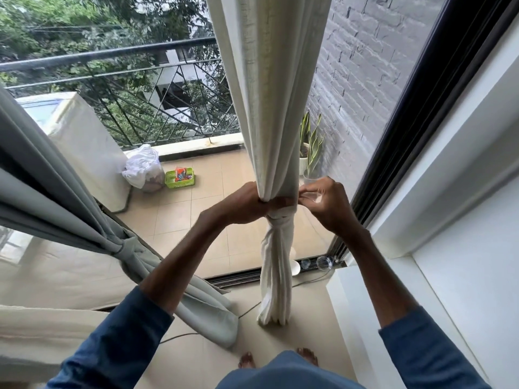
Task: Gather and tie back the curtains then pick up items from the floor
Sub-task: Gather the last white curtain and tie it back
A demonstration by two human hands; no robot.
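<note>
A cream curtain (275,108) hangs gathered into a narrow bundle in front of the glass door. A tie-back band (280,213) wraps it at waist height. My left hand (241,204) grips the bundle from the left at the band. My right hand (325,204) pinches the band's end on the right side of the bundle. A grey curtain (56,192) at the left is gathered and knotted with its own tie (125,247). On the floor by the door track lie a white cup (295,267) and a clear plastic bottle (323,263).
A black door frame (421,113) and a white wall ledge (449,220) stand close on the right. A thin cable (191,334) runs across the floor. Outside on the balcony are a green basket (179,178), a white bag (143,167), a covered appliance (84,147) and a potted plant (310,144).
</note>
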